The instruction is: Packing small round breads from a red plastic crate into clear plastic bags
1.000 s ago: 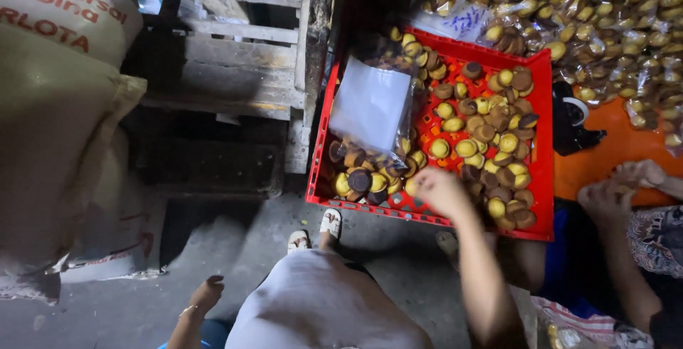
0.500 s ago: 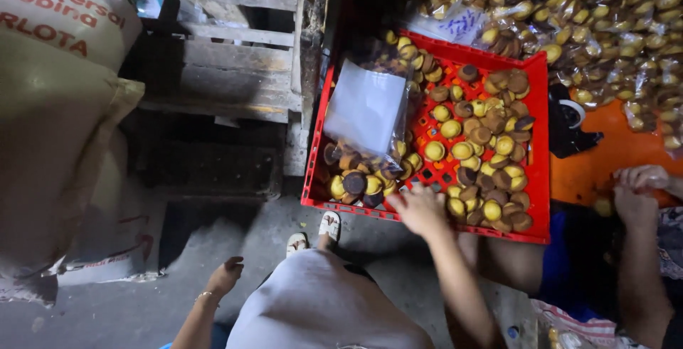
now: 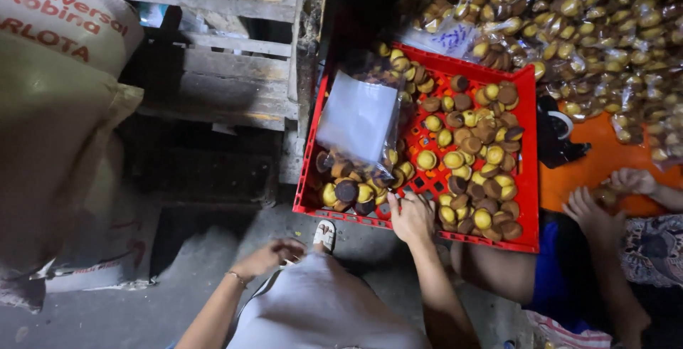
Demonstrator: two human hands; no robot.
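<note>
A red plastic crate [image 3: 528,100] on the floor holds several small round yellow and brown cakes [image 3: 475,143] and a clear plastic bag [image 3: 359,118] partly filled with them. My right hand [image 3: 411,215] rests on the crate's near rim beside the bag, fingers curled; I cannot tell if it holds a cake. My left hand [image 3: 274,255] hangs low by my knee, fingers loosely bent, empty. My foot in a white sandal [image 3: 325,234] shows just under the crate.
Another person's hands [image 3: 601,203] work at the right over an orange surface [image 3: 605,160]. Many bagged cakes [image 3: 569,29] are piled behind the crate. A wooden pallet [image 3: 213,64] and large sacks [image 3: 50,107] stand at the left.
My right hand has slid left along the crate's near rim toward the bag. My left hand has come up and in toward my knee.
</note>
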